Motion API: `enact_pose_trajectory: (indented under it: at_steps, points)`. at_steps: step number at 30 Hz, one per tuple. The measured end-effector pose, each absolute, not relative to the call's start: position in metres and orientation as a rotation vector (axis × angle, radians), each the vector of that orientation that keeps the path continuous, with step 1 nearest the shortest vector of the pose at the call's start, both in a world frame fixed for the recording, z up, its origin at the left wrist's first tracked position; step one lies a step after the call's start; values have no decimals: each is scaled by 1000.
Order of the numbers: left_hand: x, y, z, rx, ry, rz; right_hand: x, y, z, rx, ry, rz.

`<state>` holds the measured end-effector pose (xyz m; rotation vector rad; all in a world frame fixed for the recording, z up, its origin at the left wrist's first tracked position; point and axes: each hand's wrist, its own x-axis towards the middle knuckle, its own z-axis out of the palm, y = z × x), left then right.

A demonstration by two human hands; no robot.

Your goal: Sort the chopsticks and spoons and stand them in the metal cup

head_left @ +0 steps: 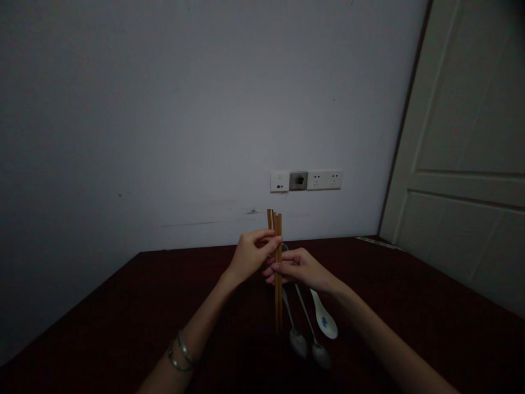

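Observation:
Several wooden chopsticks (278, 301) stand upright in a bundle, held in both hands above the table. My left hand (253, 253) pinches them near their upper ends, with its fingers closed. Lower down, my right hand (301, 268) grips the same bundle between thumb and fingers. Beneath and beside the right hand lie two metal spoons, one with a wider bowl (298, 343) and one long-handled spoon (320, 354). To their right is a white soup spoon (326, 323) with a blue mark. A rounded greyish thing (284, 248) shows behind the hands, mostly hidden.
The dark red table (197, 268) reaches back to a pale wall (205, 109). Wall sockets (324, 179) sit just above its back edge. On the right stands a panelled door (467, 142). A thin strip (379, 243) lies at the back right edge.

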<state>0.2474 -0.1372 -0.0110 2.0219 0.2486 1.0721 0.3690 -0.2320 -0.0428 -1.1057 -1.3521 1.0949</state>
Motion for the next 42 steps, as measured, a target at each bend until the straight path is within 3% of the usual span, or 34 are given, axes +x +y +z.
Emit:
enact_pose_trajectory:
  at_steps: [7,25,35,42]
  points:
    - [244,-147,-3,1544,242,908,368,-235,-41,-1092,-1360,1147]
    - [235,-144,4,1691,234,795,370,-236,-40,-1167,-1467,1148]
    - [226,-149,13,1756,192,796,379,-269,7,-1314,-1430,293]
    - [224,-152,14,1785,145,797,361,-258,27,-1207,-1430,17]
